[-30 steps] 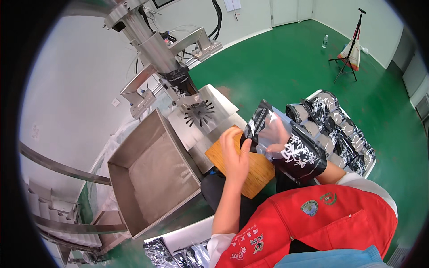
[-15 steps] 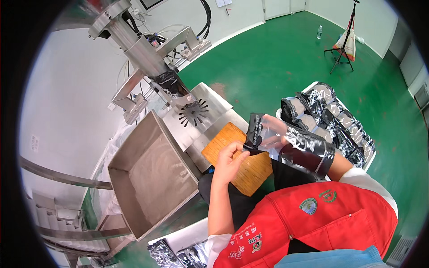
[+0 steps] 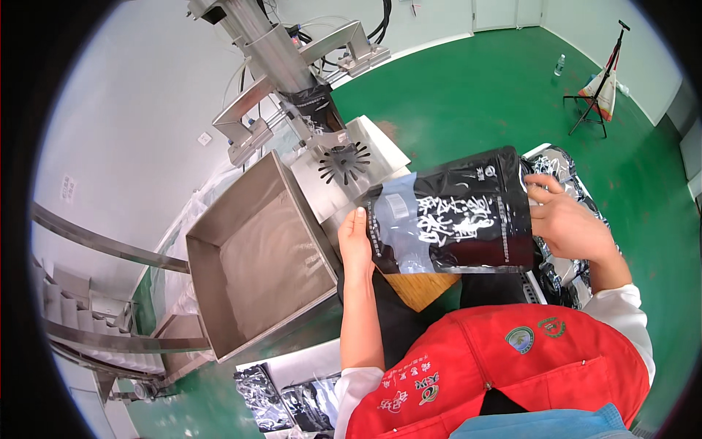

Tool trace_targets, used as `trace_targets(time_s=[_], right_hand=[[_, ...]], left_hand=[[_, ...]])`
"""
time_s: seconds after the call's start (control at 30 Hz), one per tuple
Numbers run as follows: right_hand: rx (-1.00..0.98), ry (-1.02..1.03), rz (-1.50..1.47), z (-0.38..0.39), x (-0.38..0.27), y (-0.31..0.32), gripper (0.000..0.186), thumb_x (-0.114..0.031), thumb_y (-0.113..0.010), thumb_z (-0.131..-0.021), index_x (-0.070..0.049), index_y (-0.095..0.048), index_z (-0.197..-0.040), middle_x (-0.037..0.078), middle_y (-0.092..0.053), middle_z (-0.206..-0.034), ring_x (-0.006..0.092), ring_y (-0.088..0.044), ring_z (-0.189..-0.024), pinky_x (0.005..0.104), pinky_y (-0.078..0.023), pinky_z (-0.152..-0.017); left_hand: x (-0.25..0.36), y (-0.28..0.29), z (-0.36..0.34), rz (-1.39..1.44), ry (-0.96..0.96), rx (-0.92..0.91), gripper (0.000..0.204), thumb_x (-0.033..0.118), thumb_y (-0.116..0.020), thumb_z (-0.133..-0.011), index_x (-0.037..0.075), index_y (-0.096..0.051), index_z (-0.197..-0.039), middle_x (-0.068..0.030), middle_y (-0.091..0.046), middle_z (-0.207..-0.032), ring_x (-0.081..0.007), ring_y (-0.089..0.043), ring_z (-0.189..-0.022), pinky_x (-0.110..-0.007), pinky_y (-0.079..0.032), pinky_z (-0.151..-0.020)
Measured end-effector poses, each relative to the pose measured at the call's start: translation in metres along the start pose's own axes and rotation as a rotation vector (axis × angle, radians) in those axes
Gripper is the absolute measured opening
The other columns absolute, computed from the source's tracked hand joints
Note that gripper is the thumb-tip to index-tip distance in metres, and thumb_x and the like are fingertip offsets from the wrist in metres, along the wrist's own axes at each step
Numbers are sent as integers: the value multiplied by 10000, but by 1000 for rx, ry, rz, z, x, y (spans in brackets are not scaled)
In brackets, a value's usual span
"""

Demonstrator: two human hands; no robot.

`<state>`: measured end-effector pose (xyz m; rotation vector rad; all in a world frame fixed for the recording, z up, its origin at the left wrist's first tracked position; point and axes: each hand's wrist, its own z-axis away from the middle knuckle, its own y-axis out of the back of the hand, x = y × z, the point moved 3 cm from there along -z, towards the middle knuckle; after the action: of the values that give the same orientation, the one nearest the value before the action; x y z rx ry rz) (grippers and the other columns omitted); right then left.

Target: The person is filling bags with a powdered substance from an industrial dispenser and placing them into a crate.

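Observation:
A black plastic pouch (image 3: 468,219) with white lettering and a bluish see-through band is stretched out in front of my red apron (image 3: 439,351). My left hand (image 3: 356,238) is closed on its left end, thumb up and the other fingers hidden behind. At the opposite end, my right hand (image 3: 574,219) has its bent fingers at the pouch's edge, with the fingertips partly hidden. The pouch looks flat and covers most of the wooden board (image 3: 420,290) below.
A deep metal tray (image 3: 270,271) stands at left beside a steel machine (image 3: 285,66) with a slotted metal plate (image 3: 344,162). A white crate (image 3: 536,289) of filled pouches is at right. More pouches (image 3: 267,399) lie at lower left. A tripod (image 3: 599,88) stands far right.
My right hand and wrist have come out of the clear-sided pouch and now hold its right end. The pouch is spread wide, printed face showing. The whole view has shifted slightly.

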<state>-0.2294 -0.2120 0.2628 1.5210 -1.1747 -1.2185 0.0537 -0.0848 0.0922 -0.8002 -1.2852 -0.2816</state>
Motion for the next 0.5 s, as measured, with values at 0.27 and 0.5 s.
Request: trace_targets(time_s=[0.27, 0.5], right_hand=[[410, 215, -347, -39, 12, -13, 121, -57, -704, -635, -7, -594, -646, 102, -593, -693, 259, -591, -733, 324, -466, -598], [708, -302, -252, -59, 56, -74, 211, -135, -704, -737, -6, -557, -658, 94, -427, -562, 261, -451, -527, 357, -323, -483]], left_hand=[[-45, 29, -28, -7, -15, 109, 292, 262, -485, -966, 50, -596, -799, 37, -554, -726, -53, -443, -636, -232, -391, -597], [-76, 77, -111, -698, -60, 81, 366, 330, -519, -933, 40, -520, -710, -71, -511, -582, -177, -530, -614, -331, -437, -597]])
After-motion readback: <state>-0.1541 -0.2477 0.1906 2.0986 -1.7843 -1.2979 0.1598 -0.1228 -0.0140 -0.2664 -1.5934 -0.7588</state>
